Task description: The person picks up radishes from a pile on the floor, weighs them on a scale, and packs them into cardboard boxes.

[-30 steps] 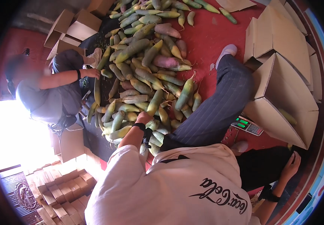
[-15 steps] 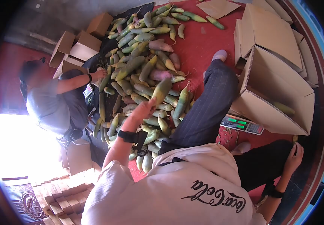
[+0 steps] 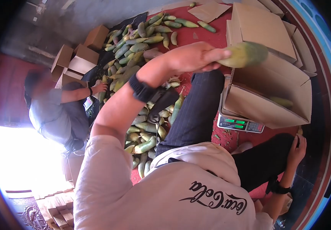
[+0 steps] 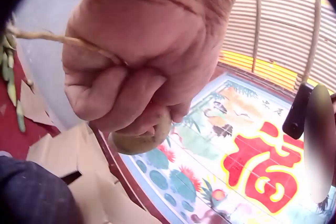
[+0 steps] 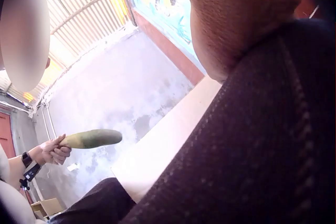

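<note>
My left hand grips a green radish by its pale root end, in front of an upright cardboard box in the head view. In the left wrist view the curled fingers wrap the radish, with its thin root sticking out at one side. The radish's full length shows in the right wrist view, tilted slightly upward. Another green radish lies inside the box. My right hand rests on my dark-trousered right knee and holds nothing.
The box stands on a digital scale with a green lit display. A large radish pile lies left of my leg on a red mat. More boxes stand behind. At the left, another person crouches, touching a radish.
My left hand has lifted the radish from the pile and carried it right and up, toward the box. My right hand stays on my knee.
</note>
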`<state>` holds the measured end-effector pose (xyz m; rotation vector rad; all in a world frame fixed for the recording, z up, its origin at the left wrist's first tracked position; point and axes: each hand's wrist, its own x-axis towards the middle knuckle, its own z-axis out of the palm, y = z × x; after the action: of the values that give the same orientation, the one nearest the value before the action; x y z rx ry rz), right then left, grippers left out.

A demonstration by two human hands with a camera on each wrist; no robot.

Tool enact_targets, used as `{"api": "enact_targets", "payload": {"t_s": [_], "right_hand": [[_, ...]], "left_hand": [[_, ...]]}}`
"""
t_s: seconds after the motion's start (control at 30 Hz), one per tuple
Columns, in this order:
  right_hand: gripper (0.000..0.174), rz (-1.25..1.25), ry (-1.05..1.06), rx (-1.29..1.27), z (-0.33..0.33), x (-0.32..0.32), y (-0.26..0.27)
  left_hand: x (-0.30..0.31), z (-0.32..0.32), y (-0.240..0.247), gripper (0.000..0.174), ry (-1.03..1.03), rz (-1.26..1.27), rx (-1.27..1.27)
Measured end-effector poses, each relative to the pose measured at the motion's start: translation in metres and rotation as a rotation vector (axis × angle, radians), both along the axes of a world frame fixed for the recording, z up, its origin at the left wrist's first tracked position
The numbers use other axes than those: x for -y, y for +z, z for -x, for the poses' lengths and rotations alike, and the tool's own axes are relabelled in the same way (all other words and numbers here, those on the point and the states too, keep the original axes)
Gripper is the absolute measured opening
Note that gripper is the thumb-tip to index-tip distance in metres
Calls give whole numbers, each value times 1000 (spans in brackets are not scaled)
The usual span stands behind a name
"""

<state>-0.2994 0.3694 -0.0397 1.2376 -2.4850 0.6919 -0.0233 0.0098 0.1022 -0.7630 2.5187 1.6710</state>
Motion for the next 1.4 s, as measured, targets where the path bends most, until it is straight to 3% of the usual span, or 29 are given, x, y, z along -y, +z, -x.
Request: {"api": "enact_targets", "payload": {"t_s": [0.13,0.2,0.27,0.4,0.47,0.57,0.67,0.77,0.9,1.03,1.1,1.17,1.2,1.27,1.33,1.4], "right_hand": [[12,23,-11,41,1,-4,-2],[11,33,-8,60,1,-4,-1],[11,41,-2,78,1,-3,-1],[11,55,11,87,2,-1,-1],[11,51,17,91,3,-2,-2],[11,41,12,114,3,-3,-2],[12,46,-2,116,0,-2,0],[12,17,1,87,-1,-2,2],[13,-34,-18,68,0,-2,1],[13,-87,-11,39,3,2,2],[13,-115,-5,16,2,2,1],[13,-143,0,-11,4,2,0],[12,-163,-13,-2,6,1,-1],[12,-197,-27,0,6,3,0],[11,-219,-35,-9,2,8,4],[10,-251,-34,-7,3,10,5]], "left_hand": [[-7,66,-15,55,-130,-141,14],[-8,99,-39,56,-252,89,98],[-9,127,-67,57,-292,163,153],[-13,158,-83,52,-302,153,247],[-7,164,-87,43,-269,127,106],[-3,129,-56,34,-170,114,-60],[29,78,-57,27,-74,17,-254],[50,19,-54,27,244,122,-188],[92,-56,-127,25,626,-14,-78],[99,-123,-244,19,710,-205,217],[89,-139,-285,18,71,322,709],[71,-160,-356,23,-308,577,812],[52,-162,-357,30,173,102,778],[33,-163,-383,42,238,-36,934],[13,-164,-398,59,484,-5,863],[8,-161,-408,65,426,-53,900]]}}
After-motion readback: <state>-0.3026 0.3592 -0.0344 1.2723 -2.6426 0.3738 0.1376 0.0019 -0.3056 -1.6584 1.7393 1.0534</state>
